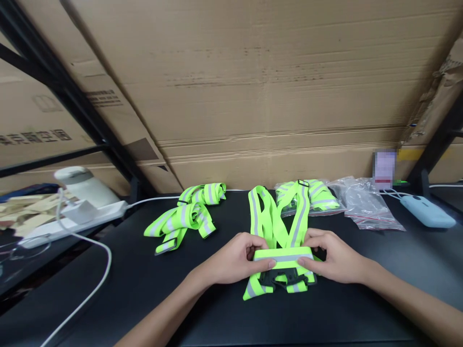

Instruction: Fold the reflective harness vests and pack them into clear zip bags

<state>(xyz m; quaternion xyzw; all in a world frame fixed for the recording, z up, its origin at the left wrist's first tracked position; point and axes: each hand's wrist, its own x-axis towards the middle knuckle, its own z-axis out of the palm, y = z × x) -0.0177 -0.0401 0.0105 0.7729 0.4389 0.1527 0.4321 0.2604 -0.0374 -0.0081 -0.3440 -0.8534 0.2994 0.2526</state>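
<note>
A neon yellow-green reflective harness (pixel 284 258) with grey stripes lies in front of me, its waist strap folded into a flat band. My left hand (pixel 238 258) pinches the left end of that band, thumb on the front and fingers behind. On the right end, my right hand (pixel 331 255) grips it the same way. Just below the band sits a black plastic buckle (pixel 285 278), with short strap ends sticking out. Two shoulder straps (pixel 256 212) stretch away from me across the table in loops.
Folded reflective straps (pixel 184 219) lie left on the black table (pixel 152 299). Bagged straps (pixel 321 195) and clear zip bags (pixel 372 202) are at the back, near a light blue power bank (pixel 427 210). At left are a power strip (pixel 75 224), white bottle (pixel 85 185) and cable (pixel 104 274); cardboard (pixel 267 86) stands behind.
</note>
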